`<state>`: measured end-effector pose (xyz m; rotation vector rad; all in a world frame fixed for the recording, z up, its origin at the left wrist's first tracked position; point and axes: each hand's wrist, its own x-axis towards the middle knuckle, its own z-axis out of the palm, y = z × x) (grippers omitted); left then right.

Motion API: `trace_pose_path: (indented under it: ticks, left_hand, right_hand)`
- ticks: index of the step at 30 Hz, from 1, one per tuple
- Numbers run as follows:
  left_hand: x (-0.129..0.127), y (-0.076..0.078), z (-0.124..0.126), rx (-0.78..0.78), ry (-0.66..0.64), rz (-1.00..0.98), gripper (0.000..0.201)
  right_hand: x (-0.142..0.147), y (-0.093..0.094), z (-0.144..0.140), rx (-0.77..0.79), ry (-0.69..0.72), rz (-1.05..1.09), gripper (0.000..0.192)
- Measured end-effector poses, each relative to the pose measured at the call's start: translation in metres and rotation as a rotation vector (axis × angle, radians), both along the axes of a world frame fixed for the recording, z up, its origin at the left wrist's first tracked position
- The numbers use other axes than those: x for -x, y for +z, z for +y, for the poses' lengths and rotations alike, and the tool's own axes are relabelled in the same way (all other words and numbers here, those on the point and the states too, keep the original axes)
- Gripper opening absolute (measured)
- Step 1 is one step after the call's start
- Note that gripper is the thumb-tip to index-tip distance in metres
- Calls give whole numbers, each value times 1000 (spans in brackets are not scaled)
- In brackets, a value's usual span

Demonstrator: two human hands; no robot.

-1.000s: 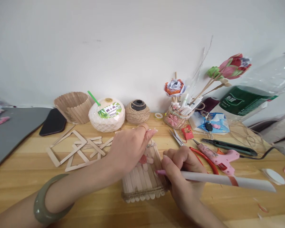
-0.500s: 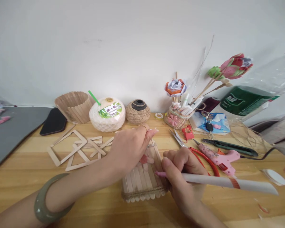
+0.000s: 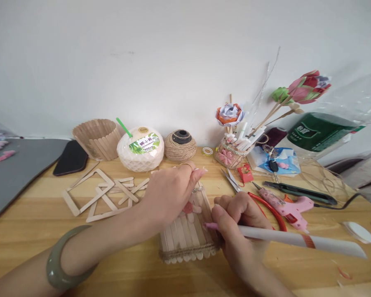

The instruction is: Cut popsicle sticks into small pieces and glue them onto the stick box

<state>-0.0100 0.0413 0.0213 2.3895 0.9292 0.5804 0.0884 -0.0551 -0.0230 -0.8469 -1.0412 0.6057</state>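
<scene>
In front of me lies a holder made of wooden craft sticks [image 3: 181, 236], with twine wound round its near end and a pinkish-red round piece [image 3: 188, 207] on its face. My left hand [image 3: 173, 189] is bent over the holder's upper left part and grips it; most of its fingers are hidden beneath the hand, and the thumb points right. In my right hand [image 3: 241, 231] is a white marker [image 3: 284, 236] with a pink tip, pinched between thumb and fingers. The tip is at the holder's right side; whether it touches the sticks I cannot tell.
Loose craft-stick frames [image 3: 102, 194] lie left, before a phone [image 3: 70, 158], a stick basket [image 3: 97, 140], a coconut [image 3: 140, 150] and a twine ball [image 3: 181, 147]. Right are scissors [image 3: 231, 181], red-handled pliers [image 3: 272, 212], a pink glue gun [image 3: 292, 206], a cutter [image 3: 299, 193] and a decorated pot [image 3: 230, 153].
Both hands keep nearly the same pose. The marker's tip has shifted very slightly, and the whole view has moved a little to the right.
</scene>
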Motion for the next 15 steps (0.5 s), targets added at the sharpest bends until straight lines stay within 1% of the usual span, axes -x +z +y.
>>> trace_pose_path:
  ticks: [5, 10, 15]
  left_hand:
    - [0, 1, 0, -4, 14, 37, 34]
    - [1, 2, -1, 10, 5, 24, 34]
    - [1, 0, -1, 29, 5, 5, 34]
  right_hand:
    - [-1, -2, -1, 11, 14, -31, 32]
    - [-2, -4, -2, 4, 20, -15, 32]
    - [-2, -5, -2, -7, 87, 22, 32]
